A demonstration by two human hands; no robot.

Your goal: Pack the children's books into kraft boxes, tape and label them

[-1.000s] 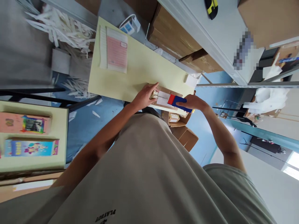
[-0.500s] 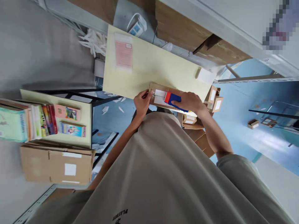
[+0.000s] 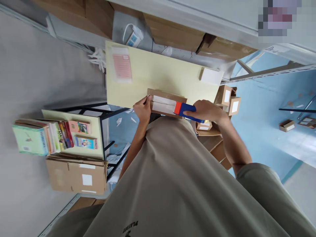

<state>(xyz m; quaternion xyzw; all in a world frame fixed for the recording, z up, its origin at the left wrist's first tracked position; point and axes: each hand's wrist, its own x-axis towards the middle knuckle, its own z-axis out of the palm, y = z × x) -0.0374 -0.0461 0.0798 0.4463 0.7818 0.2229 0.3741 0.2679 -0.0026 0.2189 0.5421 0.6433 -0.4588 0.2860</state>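
A narrow cardboard box (image 3: 168,95) with white strips on its top lies at the near edge of the pale yellow table (image 3: 163,70). My left hand (image 3: 143,108) grips the box's left end, thumb on top and fingers at the side. My right hand (image 3: 208,110) is wrapped round a blue tape dispenser (image 3: 189,108). The dispenser's red front rests over the right part of the box top. My palm hides part of its blue body.
A pink printed sheet (image 3: 122,65) lies at the table's far left, a white box (image 3: 211,76) at its far right. Behind are a power strip (image 3: 134,38) and large cartons (image 3: 172,33). Left stands a rack with books (image 3: 59,135); small boxes (image 3: 227,95) sit to the right.
My right hand has drawn the tape dispenser rightward along the box, away from my left hand. My left hand keeps its hold at the left end. The whole view has shifted somewhat.
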